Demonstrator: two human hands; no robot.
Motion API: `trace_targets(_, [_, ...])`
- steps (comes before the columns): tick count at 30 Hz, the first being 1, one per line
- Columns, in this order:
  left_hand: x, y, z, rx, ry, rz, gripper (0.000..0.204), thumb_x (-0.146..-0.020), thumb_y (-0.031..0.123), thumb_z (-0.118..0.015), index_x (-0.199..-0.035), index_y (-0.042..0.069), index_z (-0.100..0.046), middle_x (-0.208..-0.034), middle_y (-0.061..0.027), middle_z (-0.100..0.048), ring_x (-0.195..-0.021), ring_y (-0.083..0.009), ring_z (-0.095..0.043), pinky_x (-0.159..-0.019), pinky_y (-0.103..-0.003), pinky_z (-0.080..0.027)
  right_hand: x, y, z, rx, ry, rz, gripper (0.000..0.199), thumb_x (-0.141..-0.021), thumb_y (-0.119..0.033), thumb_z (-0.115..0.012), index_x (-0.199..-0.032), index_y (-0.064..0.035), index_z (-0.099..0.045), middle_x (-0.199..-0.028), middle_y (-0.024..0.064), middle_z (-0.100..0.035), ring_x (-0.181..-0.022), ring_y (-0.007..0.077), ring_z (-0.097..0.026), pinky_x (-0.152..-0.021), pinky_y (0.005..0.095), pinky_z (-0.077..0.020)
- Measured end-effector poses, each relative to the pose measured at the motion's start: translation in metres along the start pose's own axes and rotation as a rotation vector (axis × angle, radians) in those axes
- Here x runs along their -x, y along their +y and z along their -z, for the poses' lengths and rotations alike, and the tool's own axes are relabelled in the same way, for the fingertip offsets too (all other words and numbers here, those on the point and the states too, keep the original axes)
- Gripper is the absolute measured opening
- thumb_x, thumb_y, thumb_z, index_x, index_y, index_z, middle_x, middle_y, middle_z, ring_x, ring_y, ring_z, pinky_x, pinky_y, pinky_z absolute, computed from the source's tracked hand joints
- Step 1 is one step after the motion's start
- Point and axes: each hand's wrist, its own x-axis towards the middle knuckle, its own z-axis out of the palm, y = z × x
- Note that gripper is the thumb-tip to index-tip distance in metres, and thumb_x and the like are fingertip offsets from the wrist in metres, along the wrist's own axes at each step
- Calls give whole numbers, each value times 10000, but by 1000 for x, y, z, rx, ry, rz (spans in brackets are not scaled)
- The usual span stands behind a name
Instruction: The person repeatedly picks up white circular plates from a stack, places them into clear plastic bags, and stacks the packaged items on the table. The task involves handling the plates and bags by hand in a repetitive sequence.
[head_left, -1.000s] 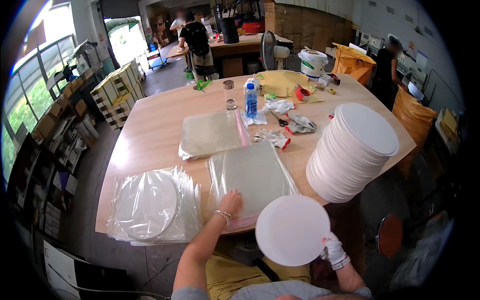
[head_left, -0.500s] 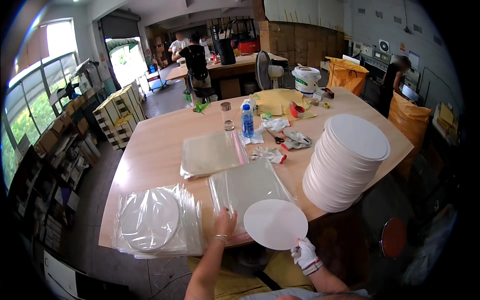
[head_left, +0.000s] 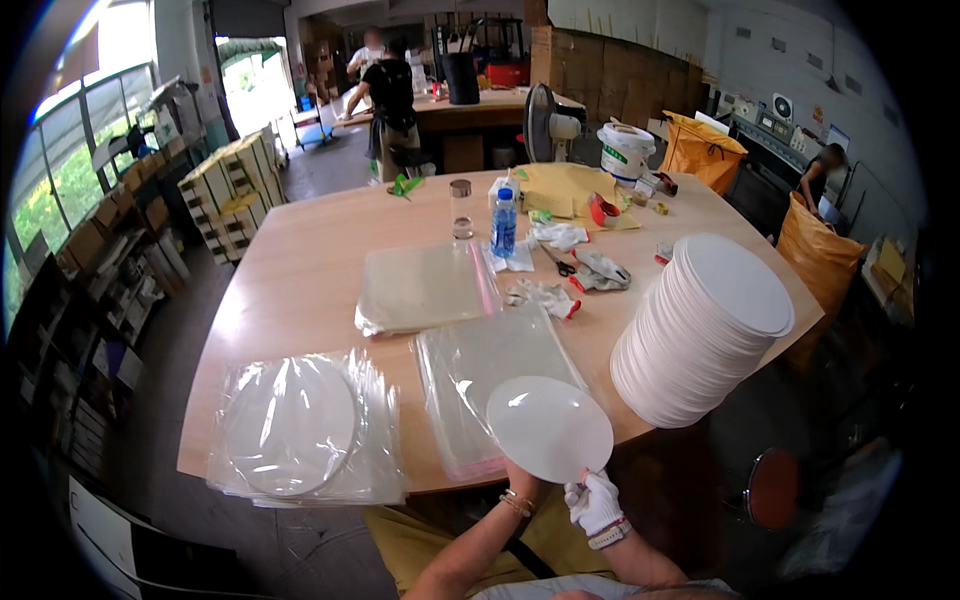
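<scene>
A round white disc (head_left: 550, 432) is tilted over the near edge of a stack of clear plastic bags (head_left: 470, 365). My right hand (head_left: 597, 500), in a white glove, pinches the disc's near edge. Bare and wearing a bracelet, my left hand (head_left: 522, 480) reaches under the disc's near left side, its fingers hidden. Glints show on the disc's upper part; whether film covers it I cannot tell. A tall stack of white discs (head_left: 700, 335) stands to the right. At the left lies a pile of bagged discs (head_left: 295, 430).
Another stack of clear bags (head_left: 420, 288) lies farther back on the wooden table (head_left: 310, 270). Behind are a blue-capped bottle (head_left: 503, 225), a glass jar (head_left: 461, 210), work gloves (head_left: 598, 270), scissors (head_left: 558, 262), red tape (head_left: 603, 210) and a white bucket (head_left: 626, 152). Other people work farther off.
My left hand has moved right from the bag stack to beneath the disc. The disc has tilted and shows glints, with my right hand still at its edge.
</scene>
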Motion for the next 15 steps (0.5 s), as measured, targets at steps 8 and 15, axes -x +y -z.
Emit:
trace_targets(8, [103, -10, 28, 218, 32, 386, 119, -918, 88, -489, -1011, 16, -505, -990, -100, -610, -840, -171, -616, -709, -283, -530, -19, 31, 6, 83, 101, -6, 156, -921, -147, -450, -1077, -161, -449, -852, 88, -586, -607, 219, -597, -462, 321, -504])
trace_targets(15, [98, -11, 37, 270, 63, 493, 151, -919, 113, -496, -1043, 27, -487, -1075, -142, -598, -888, -226, -636, -729, -306, -540, -65, 32, 1, 39, -151, 35, 238, -858, -25, -360, -1078, -17, -451, -964, 149, -568, -890, 327, -601, -739, 480, -527])
